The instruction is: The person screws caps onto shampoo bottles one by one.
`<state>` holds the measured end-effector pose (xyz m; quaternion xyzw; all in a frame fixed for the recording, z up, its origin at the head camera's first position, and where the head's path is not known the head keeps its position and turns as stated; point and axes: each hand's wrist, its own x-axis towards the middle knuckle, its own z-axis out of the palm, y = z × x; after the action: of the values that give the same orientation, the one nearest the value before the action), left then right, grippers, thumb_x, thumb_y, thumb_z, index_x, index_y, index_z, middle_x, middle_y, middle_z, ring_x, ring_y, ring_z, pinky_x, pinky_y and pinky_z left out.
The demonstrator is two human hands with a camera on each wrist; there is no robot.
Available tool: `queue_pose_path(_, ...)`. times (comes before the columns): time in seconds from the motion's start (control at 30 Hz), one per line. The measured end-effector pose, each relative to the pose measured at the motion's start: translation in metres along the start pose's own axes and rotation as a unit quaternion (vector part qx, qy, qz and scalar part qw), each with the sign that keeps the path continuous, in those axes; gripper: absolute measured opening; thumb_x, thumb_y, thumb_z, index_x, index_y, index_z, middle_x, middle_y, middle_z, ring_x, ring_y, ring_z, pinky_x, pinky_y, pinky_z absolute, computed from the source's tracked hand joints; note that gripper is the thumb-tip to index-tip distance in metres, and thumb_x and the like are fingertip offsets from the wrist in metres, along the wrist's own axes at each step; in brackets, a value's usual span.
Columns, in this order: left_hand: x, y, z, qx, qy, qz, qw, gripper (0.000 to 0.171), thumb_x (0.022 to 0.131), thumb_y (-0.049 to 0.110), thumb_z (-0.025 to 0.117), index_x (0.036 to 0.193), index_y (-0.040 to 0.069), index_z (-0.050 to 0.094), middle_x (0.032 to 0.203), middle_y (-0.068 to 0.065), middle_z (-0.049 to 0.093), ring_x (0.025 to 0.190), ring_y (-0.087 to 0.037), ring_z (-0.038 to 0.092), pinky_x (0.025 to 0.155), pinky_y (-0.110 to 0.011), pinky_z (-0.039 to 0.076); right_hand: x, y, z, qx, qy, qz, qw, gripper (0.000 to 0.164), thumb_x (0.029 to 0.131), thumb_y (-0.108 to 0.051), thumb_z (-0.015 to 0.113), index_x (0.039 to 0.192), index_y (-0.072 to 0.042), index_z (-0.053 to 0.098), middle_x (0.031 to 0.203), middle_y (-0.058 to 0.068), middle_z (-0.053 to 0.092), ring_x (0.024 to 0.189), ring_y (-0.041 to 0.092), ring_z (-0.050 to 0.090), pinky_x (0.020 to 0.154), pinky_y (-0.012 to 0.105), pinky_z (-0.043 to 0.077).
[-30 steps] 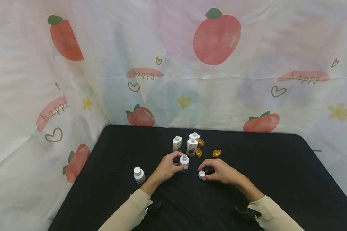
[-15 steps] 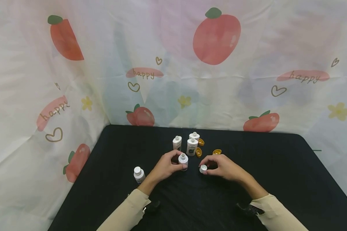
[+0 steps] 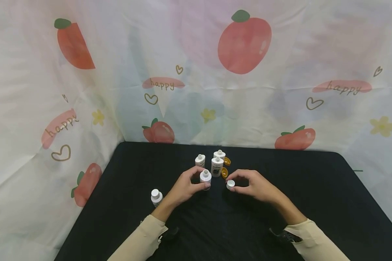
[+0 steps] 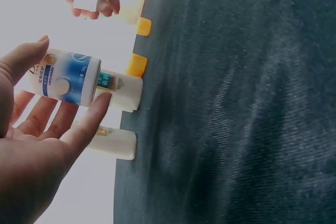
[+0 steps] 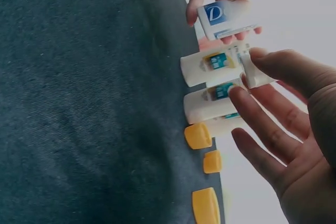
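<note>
My left hand (image 3: 184, 185) grips a white bottle (image 3: 205, 176) between thumb and fingers, its neck uncapped. A blue and white label wraps this bottle in the left wrist view, where it appears lifted off the table. To its right, my right hand (image 3: 259, 185) pinches a small white screw cap (image 3: 230, 184) between thumb and fingers, hollow side up. Bottle and cap are apart, at about the same height. In the right wrist view the cap (image 5: 256, 71) overlaps the white bottles behind it.
Behind the hands stand three slimmer white bottles, including a front one (image 3: 217, 167) and a left one (image 3: 200, 160). Gold boat-shaped pieces (image 3: 224, 172) lie beside them; one (image 5: 206, 205) shows only in the right wrist view. A capped white bottle (image 3: 156, 197) stands by my left forearm on the black-covered table (image 3: 134, 170).
Both hands have moved a little away from the body and up, the left with the uncapped bottle, the right with the cap. The right hand now covers the rightmost gold piece in the head view.
</note>
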<state>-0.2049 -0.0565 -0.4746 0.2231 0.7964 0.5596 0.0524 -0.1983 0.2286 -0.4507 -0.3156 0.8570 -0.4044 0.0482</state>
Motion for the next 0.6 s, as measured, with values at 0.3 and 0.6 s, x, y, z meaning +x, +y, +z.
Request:
queue_pose_path(0.3,-0.003,0.016,-0.004,-0.024,0.002,-0.005,0.9997,0.039,0.081,0.015,0.078,0.116,0.016,0.060,0.113,-0.003,0.063,0.107,-0.025,0.058,0.095,-0.054,0.044,0.003,-0.008,-0.007,0.011,0.010,-0.004,1.000,0.029,0.084,-0.028,0.074,0.112,-0.024,0.066,0.100,-0.013,0.066,0.090,0.007,0.065,0.081,0.034,0.053)
queue_pose_path(0.6,-0.013,0.058,-0.013,-0.010,-0.011,0.000,0.9999,0.037,0.082,0.013,0.076,0.116,0.011,0.061,0.111,-0.003,0.064,0.100,-0.020,0.061,0.091,-0.045,0.049,0.008,-0.023,-0.014,0.017,0.033,0.007,0.999,0.032,0.083,-0.032,0.075,0.113,-0.026,0.064,0.100,-0.012,0.067,0.090,0.008,0.065,0.081,0.033,0.053)
